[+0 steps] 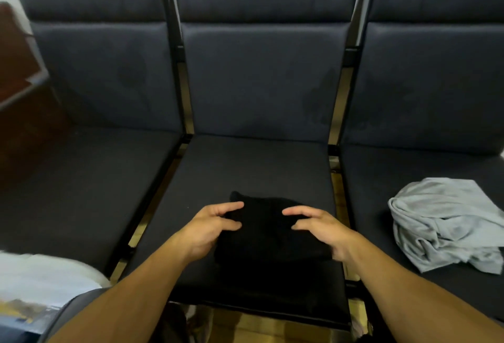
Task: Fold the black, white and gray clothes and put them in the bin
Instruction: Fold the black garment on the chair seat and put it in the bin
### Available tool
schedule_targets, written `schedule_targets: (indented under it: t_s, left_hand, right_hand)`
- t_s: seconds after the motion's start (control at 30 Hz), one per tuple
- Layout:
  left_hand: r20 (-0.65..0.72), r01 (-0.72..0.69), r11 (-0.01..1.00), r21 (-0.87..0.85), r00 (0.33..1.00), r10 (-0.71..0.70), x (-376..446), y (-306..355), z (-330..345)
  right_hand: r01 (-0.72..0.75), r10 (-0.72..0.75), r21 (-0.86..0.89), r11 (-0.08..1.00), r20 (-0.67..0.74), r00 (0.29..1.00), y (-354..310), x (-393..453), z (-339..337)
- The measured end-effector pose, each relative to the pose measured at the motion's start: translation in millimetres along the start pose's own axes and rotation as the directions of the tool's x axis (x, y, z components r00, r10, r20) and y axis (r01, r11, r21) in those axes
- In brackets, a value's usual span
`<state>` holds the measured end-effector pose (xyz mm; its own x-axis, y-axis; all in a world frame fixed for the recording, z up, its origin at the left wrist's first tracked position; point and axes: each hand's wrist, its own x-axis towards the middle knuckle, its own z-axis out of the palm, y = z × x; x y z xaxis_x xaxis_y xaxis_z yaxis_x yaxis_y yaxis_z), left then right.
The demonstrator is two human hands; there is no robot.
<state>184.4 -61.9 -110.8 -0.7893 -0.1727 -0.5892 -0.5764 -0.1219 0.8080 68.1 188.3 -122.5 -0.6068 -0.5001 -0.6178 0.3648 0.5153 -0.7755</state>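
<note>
A folded black garment (pixel 266 233) lies on the middle dark seat cushion (pixel 245 168). My left hand (pixel 210 229) is at its left edge, fingers spread and slightly bent, touching the cloth. My right hand (pixel 320 229) mirrors it at the right edge, fingers loosely spread over the cloth. Neither hand plainly grips the fabric. A crumpled gray garment (pixel 447 222) sits on the right seat. A white garment (pixel 46 274) shows at the lower left, blurred. No bin is in view.
Three dark padded chairs stand side by side with metal frames (pixel 336 151) between them. The left seat (pixel 81 192) holds nothing in its middle. A brown wooden piece of furniture (pixel 19 69) stands at the far left. Printed paper (pixel 30 312) lies at the bottom left.
</note>
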Motion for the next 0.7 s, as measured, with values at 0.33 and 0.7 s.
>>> schedule_targets:
  t_s: [0.33, 0.7]
  left_hand:
    - [0.069, -0.307, 0.951, -0.045, 0.949, 0.309, -136, 49, -29]
    - [-0.255, -0.411, 0.908, 0.076, 0.873, 0.417, -257, 31, -78]
  right_hand:
    - [0.39, -0.407, -0.292, 0.873, 0.003, 0.914, -77, -111, 16]
    - [0.59, -0.558, -0.541, 0.599, 0.245, 0.793, -150, -150, 90]
